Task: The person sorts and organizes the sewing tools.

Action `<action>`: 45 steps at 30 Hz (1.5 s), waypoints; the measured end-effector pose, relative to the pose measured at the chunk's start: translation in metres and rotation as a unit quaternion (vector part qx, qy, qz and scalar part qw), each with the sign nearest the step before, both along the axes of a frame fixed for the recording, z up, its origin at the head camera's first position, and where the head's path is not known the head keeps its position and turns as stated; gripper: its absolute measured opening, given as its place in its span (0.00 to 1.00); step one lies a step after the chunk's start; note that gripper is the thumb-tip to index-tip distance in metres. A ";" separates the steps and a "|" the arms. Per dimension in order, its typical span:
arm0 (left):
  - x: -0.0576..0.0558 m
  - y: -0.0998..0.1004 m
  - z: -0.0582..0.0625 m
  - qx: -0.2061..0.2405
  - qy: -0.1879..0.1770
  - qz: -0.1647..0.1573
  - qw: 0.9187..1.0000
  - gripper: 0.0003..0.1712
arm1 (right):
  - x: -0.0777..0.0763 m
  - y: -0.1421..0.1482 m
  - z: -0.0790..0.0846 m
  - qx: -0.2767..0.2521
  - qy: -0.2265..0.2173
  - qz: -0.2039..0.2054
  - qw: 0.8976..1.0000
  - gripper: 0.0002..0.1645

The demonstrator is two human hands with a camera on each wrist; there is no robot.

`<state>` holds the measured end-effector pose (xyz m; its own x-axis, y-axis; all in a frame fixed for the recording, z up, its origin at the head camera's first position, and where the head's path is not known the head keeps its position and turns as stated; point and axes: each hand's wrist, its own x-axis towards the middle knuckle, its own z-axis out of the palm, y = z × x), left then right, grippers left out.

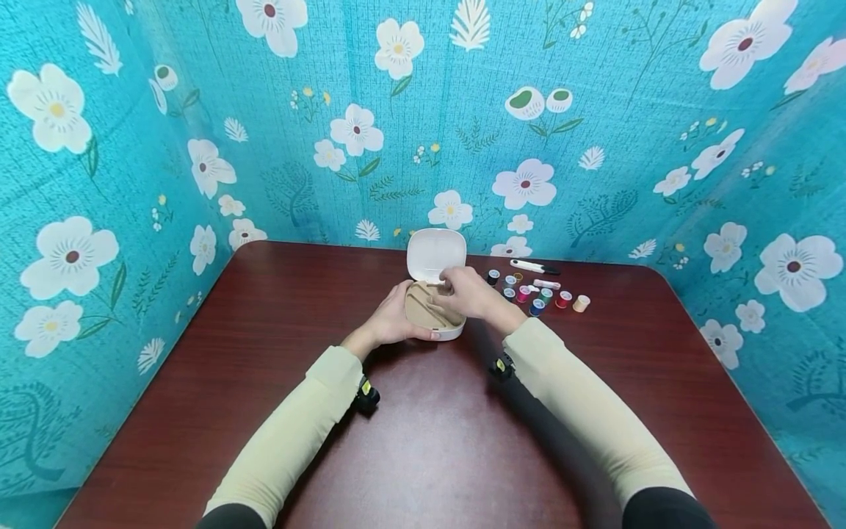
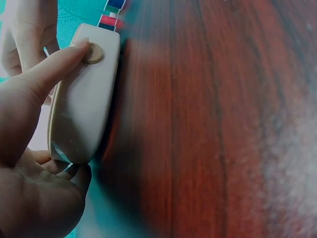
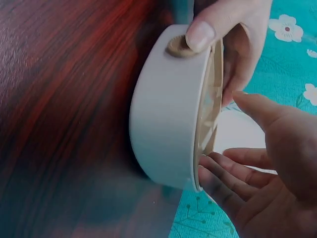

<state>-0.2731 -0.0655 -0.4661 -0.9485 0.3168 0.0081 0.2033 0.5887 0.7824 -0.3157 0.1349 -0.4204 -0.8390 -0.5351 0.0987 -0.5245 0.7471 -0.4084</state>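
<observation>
A white sewing box [image 1: 451, 335] stands on the table with its lid [image 1: 436, 250] raised at the back. Beige dividers [image 1: 423, 307] split its inside into compartments. My left hand [image 1: 390, 320] grips the box at its left side. The left thumb lies beside the round tan catch [image 2: 92, 53] on the front wall, as the left wrist view shows. My right hand [image 1: 471, 295] reaches over the box's right side. In the right wrist view its loosely bent fingers [image 3: 233, 181] dip past the rim, with the thumb apart from them. Whatever the fingertips touch inside is partly hidden.
Right of the box lie several thread spools, among them a red one [image 1: 563, 300], a blue one [image 1: 537, 308] and a cream one [image 1: 581, 303]. A white-and-black tool [image 1: 534, 266] and a small pinkish item [image 1: 546, 283] lie behind them. A floral curtain [image 1: 297, 147] borders the table [image 1: 297, 294].
</observation>
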 end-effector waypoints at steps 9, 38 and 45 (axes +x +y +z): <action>0.002 0.001 -0.001 0.010 0.000 -0.003 1.000 0.66 | 0.010 -0.013 -0.002 0.014 -0.018 -0.007 1.000 0.18; 0.002 0.000 -0.002 0.001 -0.008 -0.002 1.000 0.68 | 0.022 -0.014 -0.017 0.100 0.070 0.000 0.993 0.18; 0.003 0.001 -0.002 0.004 -0.008 0.001 1.000 0.68 | 0.015 -0.013 -0.020 0.104 0.078 0.022 0.991 0.16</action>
